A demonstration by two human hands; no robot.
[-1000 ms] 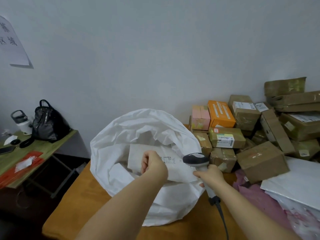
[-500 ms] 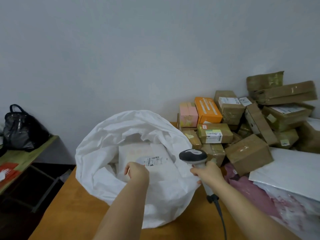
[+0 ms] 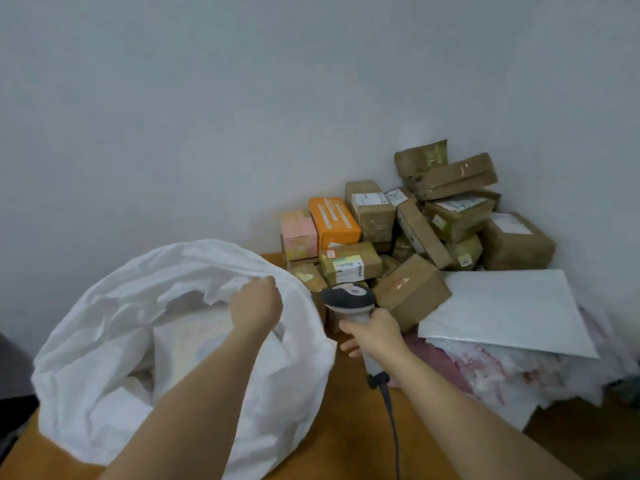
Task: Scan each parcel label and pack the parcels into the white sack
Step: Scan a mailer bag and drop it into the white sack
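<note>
I had my left hand (image 3: 258, 306) over the white sack (image 3: 104, 358), fingers curled at its far rim; whether they pinched cloth I couldn't tell. My right hand (image 3: 375, 332), wrapped round the scanner (image 3: 349, 299), sat nearer the parcels (image 3: 408, 292) heaped right of the sack on the wooden table (image 3: 346, 427) against the grey wall (image 3: 207, 116).

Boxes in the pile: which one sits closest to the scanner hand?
The plain brown box with red marks on top, just right of the scanner held in the right hand; the others are stacked behind it.

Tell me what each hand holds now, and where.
Right hand grips the barcode scanner by its handle. Left hand is at the white sack rim; grip unclear.
</note>
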